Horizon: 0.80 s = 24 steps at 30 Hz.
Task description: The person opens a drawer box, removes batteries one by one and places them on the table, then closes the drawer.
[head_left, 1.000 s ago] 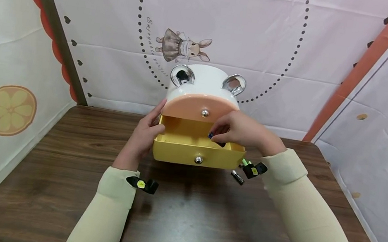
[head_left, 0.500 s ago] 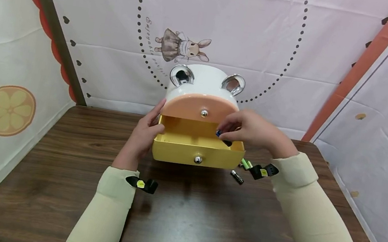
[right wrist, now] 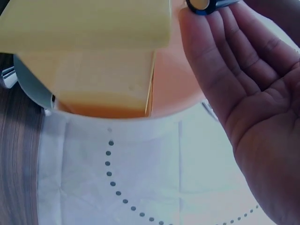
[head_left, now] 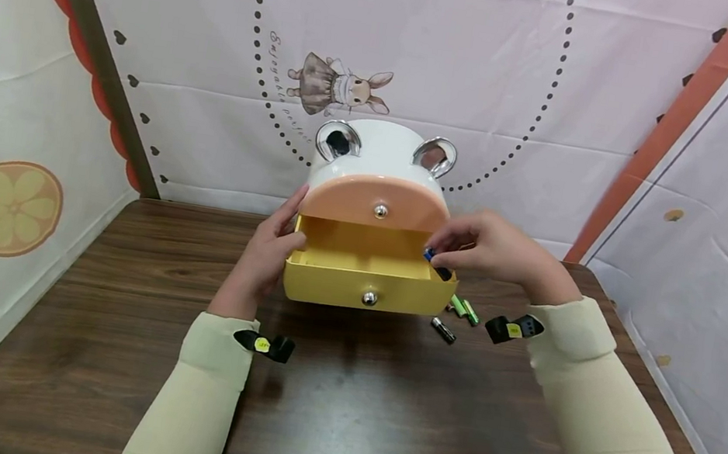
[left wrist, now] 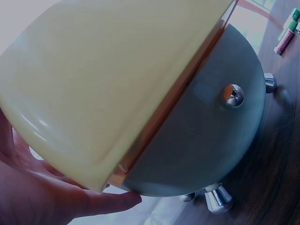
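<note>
A small white cabinet (head_left: 376,149) with silver ears stands at the back of the table, its yellow drawer (head_left: 320,285) pulled out under a closed orange drawer (head_left: 347,201). My left hand (head_left: 266,258) rests against the cabinet's left side, fingers fairly straight, thumb at the drawer's edge. Above the drawer's right end, my right hand (head_left: 487,253) pinches a blue-and-black battery (head_left: 443,273) between thumb and fingers. The right wrist view shows the pale end of that battery (right wrist: 200,4) at the fingertips. In the left wrist view, a grey-green lower drawer (left wrist: 201,117) is closed.
Several green batteries (head_left: 464,310) lie on the table to the right of the drawer. A black battery (head_left: 443,331) lies in front of them. A printed white cloth (head_left: 433,49) hangs close behind the cabinet.
My right hand has moved to the right with the battery, from over the drawer's middle to its right end. More of the green batteries shows. My left hand stays put.
</note>
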Available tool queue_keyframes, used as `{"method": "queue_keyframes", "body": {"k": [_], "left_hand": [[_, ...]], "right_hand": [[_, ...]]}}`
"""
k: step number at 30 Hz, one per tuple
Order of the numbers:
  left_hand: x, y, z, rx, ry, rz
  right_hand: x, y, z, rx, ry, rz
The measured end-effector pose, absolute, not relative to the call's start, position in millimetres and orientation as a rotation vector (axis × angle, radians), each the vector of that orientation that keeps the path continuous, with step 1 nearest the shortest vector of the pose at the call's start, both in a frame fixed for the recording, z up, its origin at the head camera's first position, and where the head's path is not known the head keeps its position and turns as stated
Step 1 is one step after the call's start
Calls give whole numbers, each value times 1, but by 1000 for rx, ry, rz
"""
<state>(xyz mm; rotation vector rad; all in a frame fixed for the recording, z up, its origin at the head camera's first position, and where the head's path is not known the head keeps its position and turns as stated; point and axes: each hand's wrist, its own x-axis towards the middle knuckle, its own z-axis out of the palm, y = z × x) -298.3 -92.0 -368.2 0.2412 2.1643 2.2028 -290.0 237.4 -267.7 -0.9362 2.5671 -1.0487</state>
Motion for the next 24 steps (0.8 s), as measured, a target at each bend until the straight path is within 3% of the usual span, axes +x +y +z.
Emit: {"method": "queue_keyframes", "body": {"k": [24], "left_hand": [[-299, -92, -368, 263, 2183, 2194]], "right_hand": [[-283, 267, -278, -855, 2465, -1199]]}}
